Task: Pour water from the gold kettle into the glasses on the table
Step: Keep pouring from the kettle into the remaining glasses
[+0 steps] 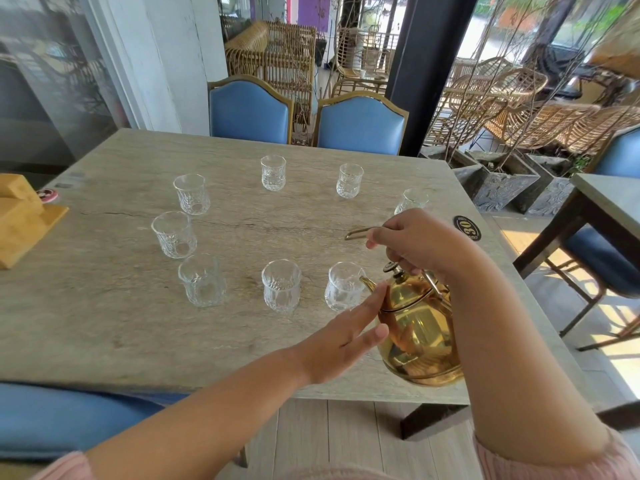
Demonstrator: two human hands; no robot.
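Note:
The gold kettle (417, 336) is at the table's near right edge, its spout pointing left toward the nearest glass (343, 287). My right hand (419, 242) grips the kettle's thin gold handle above the lid. With straight fingers, my left hand (346, 336) touches the kettle's side below the spout. Several clear cut glasses stand in a ring on the grey table (104, 323), among them one in the near middle (281, 285) and one at the far middle (273, 172). They look empty.
A wooden holder (20, 216) sits at the table's left edge. A round black number tag (467, 228) lies at the right edge. Two blue chairs (360, 123) stand behind the table, and another table (609, 199) is to the right.

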